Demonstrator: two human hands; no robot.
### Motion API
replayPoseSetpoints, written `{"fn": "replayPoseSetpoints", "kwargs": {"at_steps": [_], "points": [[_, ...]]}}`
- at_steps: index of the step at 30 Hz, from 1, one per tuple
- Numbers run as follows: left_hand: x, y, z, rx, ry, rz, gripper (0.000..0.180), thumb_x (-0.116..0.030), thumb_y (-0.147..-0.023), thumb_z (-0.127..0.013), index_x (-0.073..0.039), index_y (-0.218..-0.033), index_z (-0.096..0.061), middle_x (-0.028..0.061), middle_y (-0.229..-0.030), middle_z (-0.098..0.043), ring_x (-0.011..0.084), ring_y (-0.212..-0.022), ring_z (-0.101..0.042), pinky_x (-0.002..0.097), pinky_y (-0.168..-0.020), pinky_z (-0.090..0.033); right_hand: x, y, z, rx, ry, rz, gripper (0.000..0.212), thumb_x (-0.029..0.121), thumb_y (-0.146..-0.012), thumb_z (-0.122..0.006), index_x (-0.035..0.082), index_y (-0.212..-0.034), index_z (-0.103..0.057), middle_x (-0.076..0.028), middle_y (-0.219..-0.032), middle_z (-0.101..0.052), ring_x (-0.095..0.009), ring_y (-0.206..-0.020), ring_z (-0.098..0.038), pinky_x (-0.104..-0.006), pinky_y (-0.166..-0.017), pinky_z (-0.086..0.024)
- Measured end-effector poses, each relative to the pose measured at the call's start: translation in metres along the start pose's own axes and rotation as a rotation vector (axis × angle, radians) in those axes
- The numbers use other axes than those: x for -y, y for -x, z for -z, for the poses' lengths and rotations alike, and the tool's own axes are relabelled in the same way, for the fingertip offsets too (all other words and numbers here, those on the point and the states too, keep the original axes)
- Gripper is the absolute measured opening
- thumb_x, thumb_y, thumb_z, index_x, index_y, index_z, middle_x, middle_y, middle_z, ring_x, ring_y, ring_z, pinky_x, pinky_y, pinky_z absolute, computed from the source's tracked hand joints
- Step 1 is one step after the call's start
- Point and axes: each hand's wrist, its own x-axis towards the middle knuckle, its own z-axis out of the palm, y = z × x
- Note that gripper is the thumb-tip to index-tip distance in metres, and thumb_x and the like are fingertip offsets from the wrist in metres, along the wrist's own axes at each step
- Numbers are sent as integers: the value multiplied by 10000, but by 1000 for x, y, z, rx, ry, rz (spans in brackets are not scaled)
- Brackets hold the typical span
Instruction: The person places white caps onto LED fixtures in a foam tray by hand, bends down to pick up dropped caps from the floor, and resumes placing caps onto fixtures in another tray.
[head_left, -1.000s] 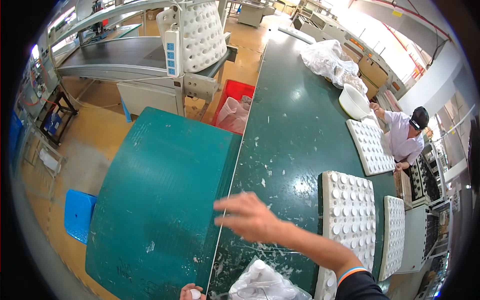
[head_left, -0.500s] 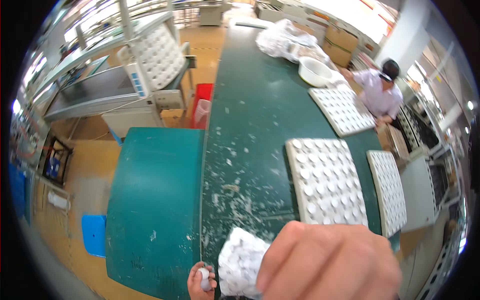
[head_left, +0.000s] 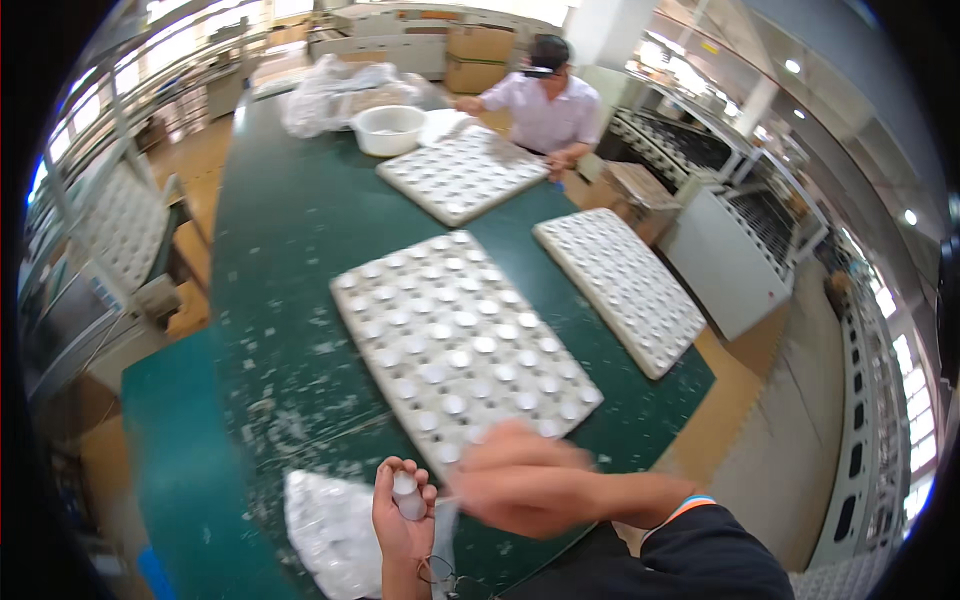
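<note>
My left hand point(head_left: 402, 515) is raised at the table's near edge with its fingers closed around a small white cap-shaped part point(head_left: 405, 492). My right hand point(head_left: 520, 482) is blurred by motion right beside it, over the near corner of a white foam tray point(head_left: 455, 343) filled with rows of small white parts. I cannot tell whether the right hand holds anything. A clear plastic bag of white parts point(head_left: 330, 528) lies on the green table point(head_left: 285, 260) just left of my left hand.
Two more white trays of parts lie beyond, one at the right point(head_left: 617, 287) and one farther back point(head_left: 462, 172). A person in a pale shirt point(head_left: 540, 100) works at the far tray next to a white bowl point(head_left: 390, 129) and plastic bags point(head_left: 340, 85). Machines stand to the right.
The view has swung right from the table's left side onto the trays. My right hand drew back from a reach on the table to beside my left hand, which now holds up a white part.
</note>
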Motion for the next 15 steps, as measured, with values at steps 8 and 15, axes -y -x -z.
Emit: {"fn": "replayPoseSetpoints", "kwargs": {"at_steps": [8, 15], "points": [[199, -49, -31, 209, 209, 417, 229, -264, -964, -414, -79, -994, -546, 74, -960, -605, 181, -875, -606, 304, -733, -535, -110, 171, 117, 333, 406, -4, 164, 211, -778, -648, 152, -922, -598, -1, -1132, -524, -194, -1147, -457, -392, -927, -356], [330, -36, -30, 318, 12, 419, 311, -247, -988, -343, -21, -1095, -527, 107, -1016, -610, 206, -907, -629, 334, -774, -546, -121, 268, 217, 372, 459, 85, 178, 187, -758, -659, 137, -922, -613, 3, -1037, -552, -174, -1134, -489, -369, -896, -379]]}}
